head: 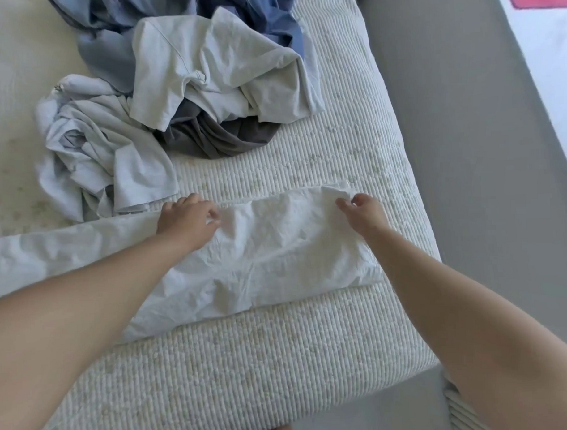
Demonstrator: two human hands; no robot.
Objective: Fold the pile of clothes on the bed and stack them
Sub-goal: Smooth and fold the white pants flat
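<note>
Both forearms reach over the bed (248, 360), left hand (187, 219) and right hand (360, 210) pinching the white garment (270, 247) along its far edge, likely to fold it, fingers closed on cloth.

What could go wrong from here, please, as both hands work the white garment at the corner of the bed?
The flat white creased garment lies near the ribbed cream bedspread's corner, so a tug by the right hand might drag it over the edge. The left hand pinches only a small bit of cloth, which could slip and leave the fold crooked. The crumpled pile of pale blue, grey and dark blue clothes sits close behind and could get caught up in the fold.
</note>
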